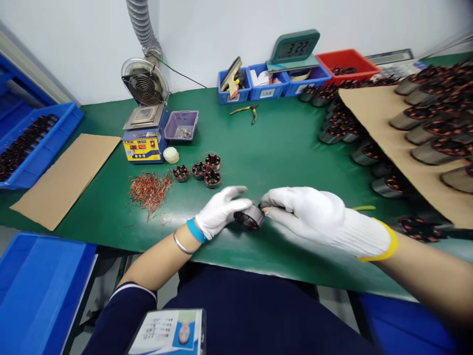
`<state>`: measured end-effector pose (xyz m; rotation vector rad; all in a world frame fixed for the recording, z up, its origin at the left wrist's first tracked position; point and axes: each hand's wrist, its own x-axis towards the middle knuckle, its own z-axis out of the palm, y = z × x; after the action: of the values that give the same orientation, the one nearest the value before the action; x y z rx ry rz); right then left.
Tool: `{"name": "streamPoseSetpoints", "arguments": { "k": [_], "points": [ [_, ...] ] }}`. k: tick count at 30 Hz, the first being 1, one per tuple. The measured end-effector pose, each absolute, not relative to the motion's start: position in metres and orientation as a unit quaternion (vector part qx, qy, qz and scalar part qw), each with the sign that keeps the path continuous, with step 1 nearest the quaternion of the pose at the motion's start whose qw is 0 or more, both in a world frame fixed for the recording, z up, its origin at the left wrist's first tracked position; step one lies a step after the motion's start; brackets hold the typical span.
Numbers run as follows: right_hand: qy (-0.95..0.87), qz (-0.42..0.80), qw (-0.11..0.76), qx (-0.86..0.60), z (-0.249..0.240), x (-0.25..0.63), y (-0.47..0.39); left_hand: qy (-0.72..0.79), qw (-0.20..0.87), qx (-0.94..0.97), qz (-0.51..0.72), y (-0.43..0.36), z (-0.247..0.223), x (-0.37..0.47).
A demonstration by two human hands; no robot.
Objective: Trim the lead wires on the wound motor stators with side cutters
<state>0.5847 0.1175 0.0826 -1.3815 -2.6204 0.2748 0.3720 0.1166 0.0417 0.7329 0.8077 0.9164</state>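
Observation:
A motor stator [252, 217] with a grey metal outer ring and copper windings is tilted on its side just over the front of the bench. My left hand [221, 209], in a white glove, grips it from the left, thumb and fingers around the ring. My right hand [299, 209], in a white knit glove with a yellow cuff, has its fingertips pinched together at the stator's right edge. What those fingertips hold, if anything, is too small to tell. Several small wound stators [212, 178] stand upright beyond my left hand, beside a pile of copper wire clippings [150, 192].
A solder pot [144, 143] with a fume fan [145, 85] stands back left, near a purple tray [182, 125]. Yellow-handled cutters [244, 111] lie before blue bins [268, 84]. Many stators [436, 150] crowd the right side, some on cardboard [369, 118]. A green clock [295, 47] stands behind.

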Motion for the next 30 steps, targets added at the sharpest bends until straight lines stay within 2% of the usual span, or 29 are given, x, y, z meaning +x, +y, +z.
{"name": "streamPoseSetpoints", "arguments": {
  "k": [2,3,5,8,9,11,14,17,19,22,24,26,30],
  "points": [
    [-0.887,0.059,0.061,-0.454,0.079,0.583,0.117,0.353,0.788,0.408,0.297,0.119,0.036,0.37],
    [-0.891,0.044,0.054,-0.45,0.077,0.582,0.117,0.351,0.768,0.462,0.272,0.12,0.034,0.369],
    [-0.892,0.024,0.046,-0.449,0.069,0.583,0.117,0.38,0.633,0.602,0.306,0.119,0.029,0.369],
    [-0.876,0.044,0.056,-0.476,0.05,0.584,0.114,0.435,0.335,0.769,0.327,0.116,0.023,0.37],
    [-0.866,0.069,0.073,-0.49,0.042,0.585,0.111,0.444,0.269,0.8,0.3,0.116,0.021,0.371],
    [-0.836,0.127,0.138,-0.516,0.026,0.588,0.103,0.45,0.206,0.838,0.232,0.116,0.018,0.372],
    [-0.798,0.151,0.284,-0.51,0.008,0.597,0.087,0.455,0.177,0.856,0.169,0.117,0.015,0.372],
    [-0.793,0.062,0.367,-0.481,0.006,0.609,0.077,0.471,0.162,0.854,0.149,0.117,0.017,0.373],
    [-0.806,0.033,0.349,-0.477,0.012,0.609,0.076,0.479,0.156,0.852,0.142,0.116,0.018,0.375],
    [-0.824,0.062,0.265,-0.497,0.025,0.592,0.082,0.491,0.142,0.849,0.132,0.113,0.019,0.378],
    [-0.81,0.091,0.241,-0.526,0.035,0.578,0.086,0.503,0.128,0.846,0.124,0.112,0.018,0.38],
    [-0.776,0.148,0.275,-0.549,0.042,0.568,0.091,0.51,0.12,0.843,0.117,0.111,0.018,0.382],
    [-0.643,0.339,0.363,-0.583,0.049,0.574,0.099,0.511,0.128,0.843,0.111,0.11,0.018,0.383]
  ]
}}
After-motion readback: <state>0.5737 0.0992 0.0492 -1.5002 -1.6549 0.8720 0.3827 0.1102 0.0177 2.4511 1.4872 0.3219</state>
